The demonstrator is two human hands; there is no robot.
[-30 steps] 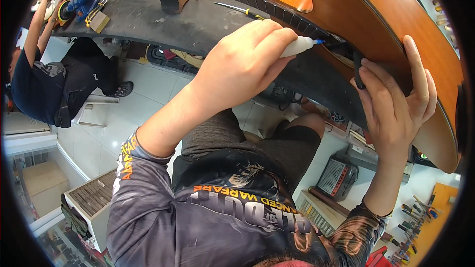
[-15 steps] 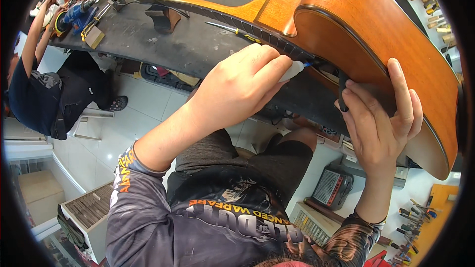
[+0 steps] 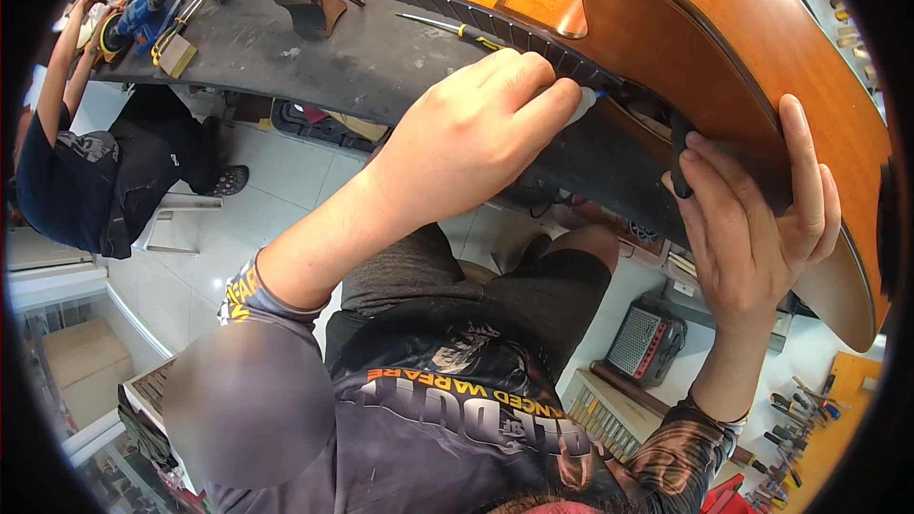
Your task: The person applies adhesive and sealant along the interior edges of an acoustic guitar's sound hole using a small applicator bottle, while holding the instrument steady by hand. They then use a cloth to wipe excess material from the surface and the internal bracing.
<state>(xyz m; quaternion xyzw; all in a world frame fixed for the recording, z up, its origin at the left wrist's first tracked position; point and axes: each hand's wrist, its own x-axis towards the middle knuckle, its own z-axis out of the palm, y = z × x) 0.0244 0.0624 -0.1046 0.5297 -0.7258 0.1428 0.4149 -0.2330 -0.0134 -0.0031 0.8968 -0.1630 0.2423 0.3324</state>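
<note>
A person works with two bare hands at a glossy amber-brown wooden guitar (image 3: 762, 48), its rounded body filling the upper right and its neck running to the upper left above a dark grey workbench (image 3: 238, 43). The left hand (image 3: 486, 128) is closed around a small white plastic bottle with a blue tip (image 3: 582, 107); most of the bottle is hidden in the fist, its free end emerging on the right, beyond the thumb and forefinger. The blue tip points toward the dark fretboard (image 3: 547, 49) near the body, though contact cannot be told. The right hand (image 3: 747, 219) pinches a slim black rod-shaped piece (image 3: 680, 154) between thumb and fingertips, the piece standing just left of the fingers, beside the guitar's dark opening. The other fingers extend over the body's edge; whether they press on it is unclear. A slender tool with a yellow-and-black handle (image 3: 466, 31) lies beneath the neck, near a dark brown, curved wooden block (image 3: 310, 11). At far left, a co-worker in dark clothes (image 3: 71, 190) reaches toward the bench, near a blue power tool (image 3: 143, 19).
</note>
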